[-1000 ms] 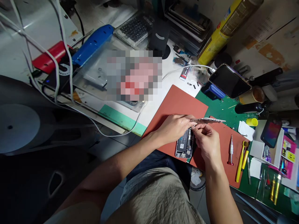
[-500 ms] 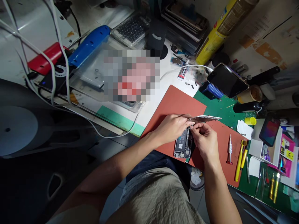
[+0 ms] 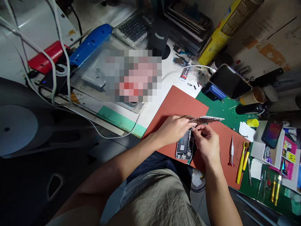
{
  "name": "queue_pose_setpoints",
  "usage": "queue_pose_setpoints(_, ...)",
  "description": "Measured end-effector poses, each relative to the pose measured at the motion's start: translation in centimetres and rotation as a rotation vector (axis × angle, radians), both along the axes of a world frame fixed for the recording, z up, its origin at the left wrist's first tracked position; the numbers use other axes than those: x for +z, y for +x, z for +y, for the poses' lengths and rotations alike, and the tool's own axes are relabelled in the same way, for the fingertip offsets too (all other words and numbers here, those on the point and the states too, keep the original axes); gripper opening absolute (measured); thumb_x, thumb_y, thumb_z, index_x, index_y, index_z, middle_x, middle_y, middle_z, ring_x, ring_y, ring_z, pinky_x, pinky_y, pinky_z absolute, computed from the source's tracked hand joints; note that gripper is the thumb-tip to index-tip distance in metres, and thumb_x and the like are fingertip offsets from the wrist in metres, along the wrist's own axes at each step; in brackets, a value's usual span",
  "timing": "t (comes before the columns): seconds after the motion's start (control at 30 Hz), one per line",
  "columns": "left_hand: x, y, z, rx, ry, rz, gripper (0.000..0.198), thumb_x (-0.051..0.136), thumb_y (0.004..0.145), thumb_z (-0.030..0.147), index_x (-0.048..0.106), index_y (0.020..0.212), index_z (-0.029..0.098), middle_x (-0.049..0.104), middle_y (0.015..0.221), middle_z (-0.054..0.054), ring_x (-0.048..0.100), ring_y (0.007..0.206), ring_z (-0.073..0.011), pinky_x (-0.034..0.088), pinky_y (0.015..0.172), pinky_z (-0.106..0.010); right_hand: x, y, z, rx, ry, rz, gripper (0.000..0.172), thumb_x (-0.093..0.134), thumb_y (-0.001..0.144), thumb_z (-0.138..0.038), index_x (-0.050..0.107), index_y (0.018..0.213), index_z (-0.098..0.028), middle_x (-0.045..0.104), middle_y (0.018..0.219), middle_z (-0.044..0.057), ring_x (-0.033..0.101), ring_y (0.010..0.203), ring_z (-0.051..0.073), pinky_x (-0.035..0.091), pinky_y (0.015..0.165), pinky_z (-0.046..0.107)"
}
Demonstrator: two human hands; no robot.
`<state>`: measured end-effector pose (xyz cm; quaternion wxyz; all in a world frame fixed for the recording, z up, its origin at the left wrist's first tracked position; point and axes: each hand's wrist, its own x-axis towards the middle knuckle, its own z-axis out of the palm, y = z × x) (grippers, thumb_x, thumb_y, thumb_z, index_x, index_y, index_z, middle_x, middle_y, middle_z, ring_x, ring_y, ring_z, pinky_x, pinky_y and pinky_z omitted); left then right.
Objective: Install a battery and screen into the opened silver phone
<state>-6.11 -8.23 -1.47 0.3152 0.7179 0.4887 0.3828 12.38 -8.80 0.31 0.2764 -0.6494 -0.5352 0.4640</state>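
An opened smartphone lies on the mat, its battery and inner parts facing up. Its screen panel is raised and tilted at the far end, seen nearly edge-on. My left hand is closed on the near left edge of that panel, with the fingers partly behind it and the thumb over the phone's top end. Right beside it, my right hand has its fingers pinched at the phone's upper end, under the panel. Whatever lies between those fingertips is too small or hidden to make out.
Under the phone are reddish-brown mats. To the right lie a screwdriver and yellow-handled tools. Another phone leans on a blue stand, wired to a white cable. A glue tube lies farther back.
The view has shifted very slightly. Both hands keep nearly the same pose at the phone's upper end, with only small movement of the right fingers.
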Motion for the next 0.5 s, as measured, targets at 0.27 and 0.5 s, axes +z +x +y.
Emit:
queue_pose_setpoints(0.27,-0.01,-0.04,-0.04,-0.009,0.006,-0.027,0.024,0.054,0.111,0.022,0.076,0.114,0.014,0.083,0.109,-0.008,0.078,0.099,-0.0224,0.057,0.087,-0.033,0.20,0.13,-0.26,0.010,-0.013,0.052,0.026,0.075,0.093,-0.045,0.066,0.090,-0.022,0.056,0.063,-0.005,0.043,0.049,0.010,0.032,0.045,0.023)
queue_pose_setpoints(0.5,0.20,-0.11,-0.12,-0.011,-0.011,-0.002,0.030,0.049,0.113,0.027,0.076,0.115,0.015,0.083,0.109,-0.008,0.078,0.098,-0.0216,0.058,0.087,-0.034,0.82,0.43,-0.49,-0.030,-0.089,0.235,0.027,0.077,0.094,-0.047,0.068,0.099,-0.022,0.055,0.067,-0.006,0.045,0.046,0.008,0.032,0.043,0.022)
